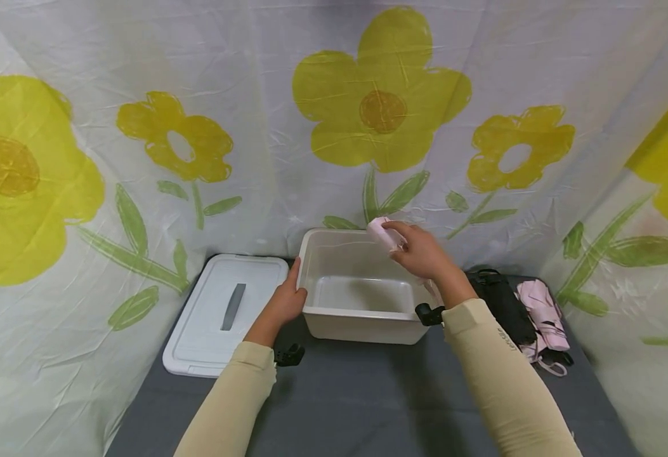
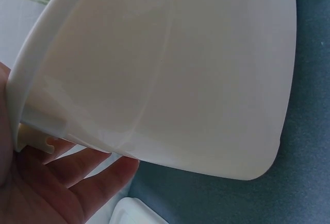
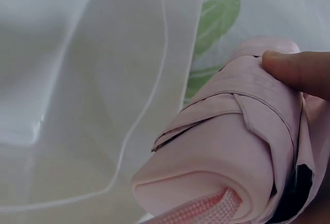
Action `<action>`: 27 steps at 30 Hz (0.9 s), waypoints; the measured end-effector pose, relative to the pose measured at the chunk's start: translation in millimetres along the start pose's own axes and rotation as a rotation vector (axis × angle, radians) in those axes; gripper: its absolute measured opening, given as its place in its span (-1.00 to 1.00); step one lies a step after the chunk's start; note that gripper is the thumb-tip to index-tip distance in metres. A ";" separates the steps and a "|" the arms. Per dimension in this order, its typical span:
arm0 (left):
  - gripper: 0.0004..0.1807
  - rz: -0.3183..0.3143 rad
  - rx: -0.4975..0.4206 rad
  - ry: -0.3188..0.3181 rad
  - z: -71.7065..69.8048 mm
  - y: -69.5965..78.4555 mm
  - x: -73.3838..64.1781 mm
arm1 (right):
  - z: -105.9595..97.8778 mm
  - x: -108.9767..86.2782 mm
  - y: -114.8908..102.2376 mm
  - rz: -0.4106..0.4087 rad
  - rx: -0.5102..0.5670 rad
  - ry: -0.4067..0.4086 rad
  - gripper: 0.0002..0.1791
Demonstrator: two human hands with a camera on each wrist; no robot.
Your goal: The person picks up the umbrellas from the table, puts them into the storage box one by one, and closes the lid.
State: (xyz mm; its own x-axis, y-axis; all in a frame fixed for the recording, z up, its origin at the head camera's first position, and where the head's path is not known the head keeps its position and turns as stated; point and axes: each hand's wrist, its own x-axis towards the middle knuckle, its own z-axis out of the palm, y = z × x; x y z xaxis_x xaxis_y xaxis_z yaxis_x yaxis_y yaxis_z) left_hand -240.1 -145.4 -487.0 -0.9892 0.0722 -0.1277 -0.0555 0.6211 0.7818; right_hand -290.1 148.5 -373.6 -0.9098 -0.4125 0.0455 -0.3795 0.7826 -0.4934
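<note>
Right hand (image 1: 420, 252): fingers hold a rolled pink bundle (image 3: 221, 131), raised by the far rim of the pale bin (image 1: 362, 327). Left hand (image 1: 283, 299) grips the bin's left end, fingers beneath the rim. White lid (image 1: 202, 311) lies left on the tabletop (image 1: 334, 400); black bag (image 1: 502, 310) and second pink bundle (image 1: 541, 308), right.

Pink rolled fabric bundle (image 1: 384, 233): strap wrapped round, woven pink cord at one end; tilted, gripped by right hand (image 1: 422, 251) above far rim of bin. Bin (image 1: 362, 327): off-white, glossy, rectangular, open-topped, rounded corners; stands on dark grey surface (image 1: 339, 400), left end touched by left hand (image 1: 282, 298).
</note>
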 end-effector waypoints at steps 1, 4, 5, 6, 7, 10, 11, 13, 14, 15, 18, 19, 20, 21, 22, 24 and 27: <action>-0.21 0.001 -0.001 0.001 0.0 -0.5 -0.3 | 2.6 2.3 -0.6 0.000 0.006 -0.002 -0.32; -0.21 0.004 -0.005 0.002 0.0 -2.4 -0.1 | 10.6 9.2 -2.4 -0.001 0.015 -0.002 -0.32; -0.21 0.005 -0.008 0.003 -0.1 -2.9 0.0 | 13.4 11.5 -3.1 -0.002 0.021 -0.004 -0.32; -0.21 0.006 -0.009 0.004 0.0 -3.3 0.1 | 16.0 13.8 -3.7 -0.001 0.024 -0.006 -0.31; -0.21 0.005 -0.009 0.003 0.1 -3.7 0.3 | 18.2 15.6 -4.6 0.002 0.029 -0.012 -0.31; -0.21 0.008 -0.013 0.002 0.9 -4.0 0.9 | 24.6 20.7 -6.1 0.006 0.048 -0.019 -0.31; -0.22 0.012 -0.012 0.000 1.2 -4.1 1.0 | 26.4 21.9 -6.6 0.010 0.060 -0.024 -0.31; -0.22 0.011 -0.015 -0.004 1.7 -2.5 2.5 | 29.1 24.5 -6.3 0.016 0.077 -0.028 -0.31; -0.22 0.014 -0.013 -0.006 2.0 -1.1 3.6 | 30.0 25.9 -5.7 0.022 0.092 -0.033 -0.31; -0.22 0.015 -0.014 -0.008 2.2 0.1 4.2 | 31.4 27.3 -5.0 0.028 0.105 -0.037 -0.31; -0.22 0.010 -0.006 -0.010 2.4 1.6 5.1 | 36.6 30.8 -3.6 0.050 0.132 -0.062 -0.31; -0.22 0.010 -0.004 -0.008 2.4 1.4 4.5 | 39.1 32.3 -3.0 0.056 0.139 -0.075 -0.31; -0.22 0.010 0.001 -0.005 2.5 1.0 3.7 | 41.3 33.6 -3.1 0.061 0.142 -0.084 -0.32; -0.22 0.011 0.007 0.001 2.4 0.4 2.7 | 43.5 34.7 -3.2 0.065 0.138 -0.094 -0.32; -0.22 0.010 0.010 0.004 2.4 -0.3 1.6 | 45.4 36.0 -3.5 0.066 0.133 -0.104 -0.31; -0.22 0.012 0.011 0.010 2.7 -1.8 -0.5 | 48.6 38.4 -4.2 0.064 0.136 -0.127 -0.31; -0.23 0.027 0.011 0.020 3.4 -2.5 -1.0 | 50.5 42.1 -4.6 0.065 0.138 -0.146 -0.30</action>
State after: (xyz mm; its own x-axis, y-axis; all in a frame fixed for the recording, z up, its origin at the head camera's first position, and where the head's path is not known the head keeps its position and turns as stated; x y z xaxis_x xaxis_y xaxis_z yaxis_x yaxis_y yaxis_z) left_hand -238.5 -144.4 -490.9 -0.9928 0.0736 -0.0942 -0.0273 0.6275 0.7781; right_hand -318.2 103.9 -413.3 -0.8938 -0.4343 -0.1115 -0.2853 0.7428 -0.6057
